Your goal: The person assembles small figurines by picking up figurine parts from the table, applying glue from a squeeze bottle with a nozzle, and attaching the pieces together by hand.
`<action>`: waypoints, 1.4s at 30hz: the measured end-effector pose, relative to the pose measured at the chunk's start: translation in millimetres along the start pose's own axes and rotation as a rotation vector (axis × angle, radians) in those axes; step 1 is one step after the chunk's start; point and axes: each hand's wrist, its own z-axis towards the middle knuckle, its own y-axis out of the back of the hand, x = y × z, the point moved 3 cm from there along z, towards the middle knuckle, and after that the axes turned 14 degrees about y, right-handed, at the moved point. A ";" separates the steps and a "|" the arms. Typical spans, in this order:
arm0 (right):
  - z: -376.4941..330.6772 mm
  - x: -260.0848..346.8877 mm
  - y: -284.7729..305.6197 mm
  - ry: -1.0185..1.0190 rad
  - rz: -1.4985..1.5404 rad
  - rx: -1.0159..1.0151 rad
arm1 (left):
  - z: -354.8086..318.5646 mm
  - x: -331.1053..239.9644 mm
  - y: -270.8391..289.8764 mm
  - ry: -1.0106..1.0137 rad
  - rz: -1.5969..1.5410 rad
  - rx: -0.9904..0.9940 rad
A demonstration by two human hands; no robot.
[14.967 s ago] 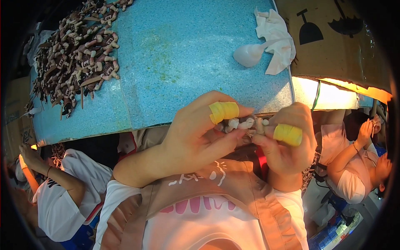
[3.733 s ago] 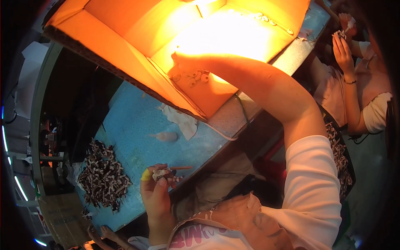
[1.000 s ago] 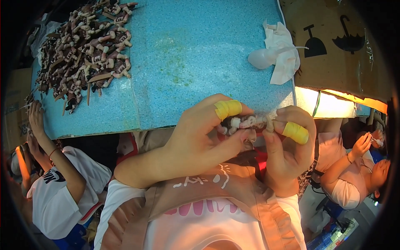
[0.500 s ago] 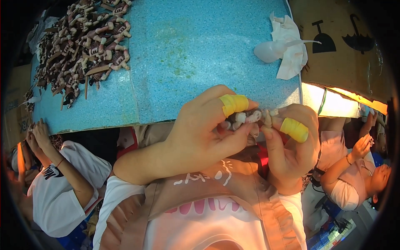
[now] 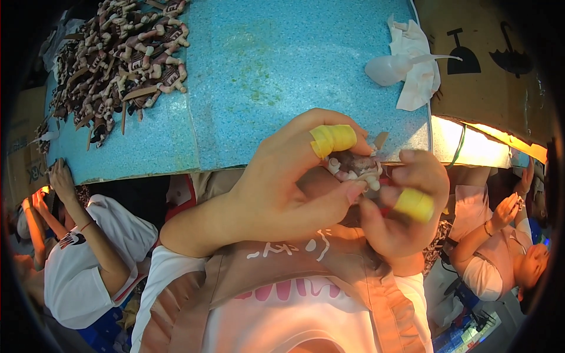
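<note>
Above my lap, in front of the table edge, my left hand (image 5: 288,176) pinches a small brown-and-cream figurine (image 5: 358,166) between thumb and fingers. Yellow tape wraps one finger of that hand. A small tan piece sticks up at the figurine's far end. My right hand (image 5: 407,226) is just right of the figurine, slightly blurred, its fingers parted and curved, with nothing visible in them. One of its fingers also wears yellow tape. Whether a right fingertip still touches the figurine, I cannot tell.
A heap of similar figurines (image 5: 112,65) covers the left of the blue tabletop (image 5: 282,76). At the right, a white squeeze bottle with a thin spout (image 5: 388,70) lies on white tissue (image 5: 409,91). Beside it stands a cardboard box (image 5: 488,88). People sit on both sides.
My right hand has come off the figurine and its fingers have spread. The figurine has turned in my left hand, showing its brown side. The whole view has shifted slightly.
</note>
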 end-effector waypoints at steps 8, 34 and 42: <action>-1.6 -17.1 -5.2 -0.188 0.307 -0.040 | 2.0 -5.4 -1.7 -0.151 0.167 -0.097; -9.6 -20.0 -6.8 -0.299 0.225 0.176 | -2.7 -9.3 -10.7 0.562 -0.664 0.216; -14.5 -19.2 -13.9 -0.481 0.703 -0.084 | -5.7 -9.0 -12.1 0.546 -0.690 0.175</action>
